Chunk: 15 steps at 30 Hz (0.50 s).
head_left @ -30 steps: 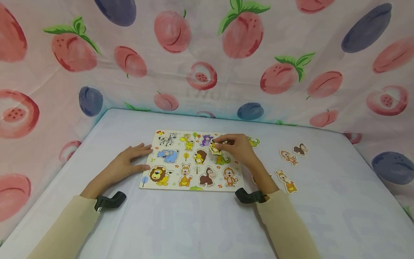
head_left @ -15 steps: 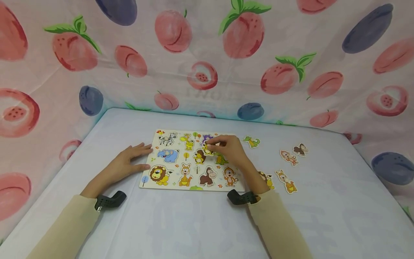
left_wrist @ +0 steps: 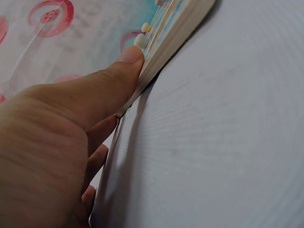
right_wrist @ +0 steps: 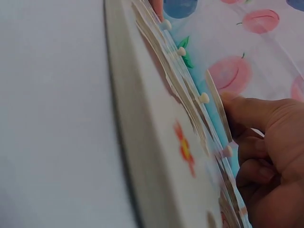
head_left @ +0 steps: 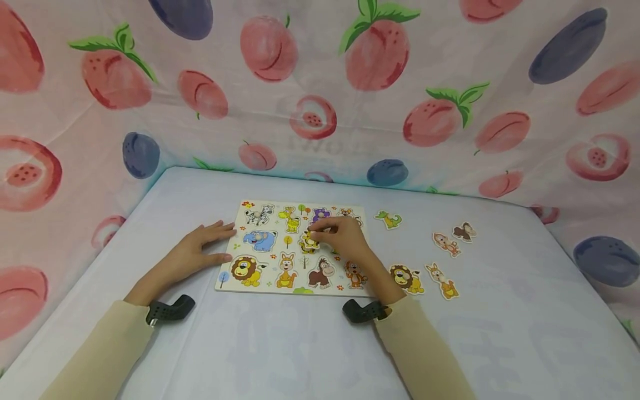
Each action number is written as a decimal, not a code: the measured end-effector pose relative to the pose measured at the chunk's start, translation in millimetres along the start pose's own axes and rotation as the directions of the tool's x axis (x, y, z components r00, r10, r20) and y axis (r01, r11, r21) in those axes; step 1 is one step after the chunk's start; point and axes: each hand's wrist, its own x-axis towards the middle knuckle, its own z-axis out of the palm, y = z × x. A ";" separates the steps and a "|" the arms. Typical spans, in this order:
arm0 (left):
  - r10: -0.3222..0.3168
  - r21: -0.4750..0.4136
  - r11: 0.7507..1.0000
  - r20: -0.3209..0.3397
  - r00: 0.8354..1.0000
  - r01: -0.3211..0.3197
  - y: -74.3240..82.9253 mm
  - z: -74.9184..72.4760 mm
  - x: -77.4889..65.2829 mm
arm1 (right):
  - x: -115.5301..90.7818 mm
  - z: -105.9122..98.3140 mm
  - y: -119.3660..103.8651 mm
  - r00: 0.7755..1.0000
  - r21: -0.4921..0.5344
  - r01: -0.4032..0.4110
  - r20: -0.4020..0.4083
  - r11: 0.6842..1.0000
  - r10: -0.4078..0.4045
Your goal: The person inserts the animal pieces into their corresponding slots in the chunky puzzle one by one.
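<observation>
In the head view, my right hand (head_left: 345, 239) pinches a small yellow-and-brown hedgehog puzzle piece (head_left: 309, 241) between thumb and finger. The piece overlaps the hedgehog picture in the middle of the animal puzzle board (head_left: 272, 269). From the right wrist view, the piece (right_wrist: 218, 104) is seen tilted and edge-on, close over the board's knobs, with the other fingers curled. My left hand (head_left: 192, 250) rests at the board's left side, fingers extended. In the left wrist view, its thumb (left_wrist: 121, 69) touches the board edge, beside a knob.
Right of the board lie loose pieces: a crocodile (head_left: 388, 219), a monkey (head_left: 446, 243), a gorilla (head_left: 465, 230), a kangaroo (head_left: 443, 280) and a lion (head_left: 407, 279). A knobbed elephant piece (head_left: 260, 240) sits in the board. Fruit-print cloth (head_left: 310, 150) stands behind the white table.
My right hand has moved left across the board with the hedgehog piece, from beside the hedgehog picture to over it. The left hand has stayed in place.
</observation>
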 end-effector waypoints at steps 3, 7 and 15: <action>0.005 0.001 1.000 -0.001 1.000 -0.005 0.4 0.0 0.2 | 0.2 3.5 1.6 1.000 0.000 0.000 -0.011 1.000 0.000; -0.004 0.002 1.000 0.002 1.000 0.004 0.6 -0.2 -0.2 | 0.3 7.2 2.8 1.000 -0.007 0.007 -0.014 1.000 -0.007; -0.007 -0.011 1.000 0.004 1.000 0.007 0.9 -0.7 -0.8 | -0.2 12.6 1.1 0.999 -0.045 -0.008 -0.041 0.999 0.006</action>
